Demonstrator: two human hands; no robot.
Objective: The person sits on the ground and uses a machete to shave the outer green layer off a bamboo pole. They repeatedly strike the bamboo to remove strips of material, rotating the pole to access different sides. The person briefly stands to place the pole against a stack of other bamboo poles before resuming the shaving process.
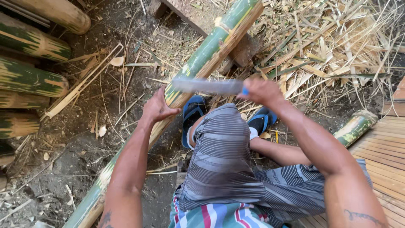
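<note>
Head view, our left hand [157, 107] spread flat against the long green bamboo pole [198, 63] slanting across the dirt ground, our right hand [259, 90] clenched on a blurred blade [206, 85] just above it.

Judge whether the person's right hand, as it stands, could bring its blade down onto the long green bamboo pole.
Probably yes. The right hand holds the blade just above the bamboo pole, with nothing between them. The left hand rests on the pole lower down, off the blade's line.
</note>
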